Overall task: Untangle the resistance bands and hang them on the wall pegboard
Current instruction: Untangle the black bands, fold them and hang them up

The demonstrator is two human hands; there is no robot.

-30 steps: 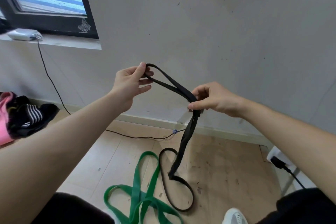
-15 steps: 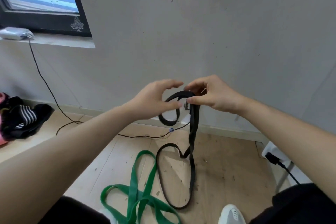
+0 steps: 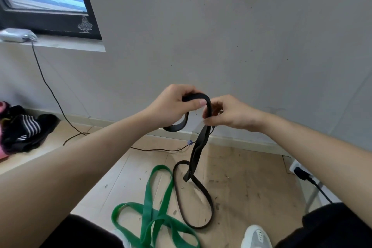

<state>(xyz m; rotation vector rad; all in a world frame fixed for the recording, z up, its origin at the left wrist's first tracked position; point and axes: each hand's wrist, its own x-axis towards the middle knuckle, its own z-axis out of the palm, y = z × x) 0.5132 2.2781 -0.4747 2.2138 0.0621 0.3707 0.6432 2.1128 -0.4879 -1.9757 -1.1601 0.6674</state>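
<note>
Left hand (image 3: pixel 173 104) has closed in beside the right hand (image 3: pixel 231 113), both now pinching the black resistance band (image 3: pixel 198 147) at its top fold, feeding it round to find the twist; its tail trails on the floor beside the green band (image 3: pixel 153 203)

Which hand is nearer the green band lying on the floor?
Left. The left hand grips the black band almost straight above the green band; the right hand, pinching the same black band, sits further to the right.
</note>
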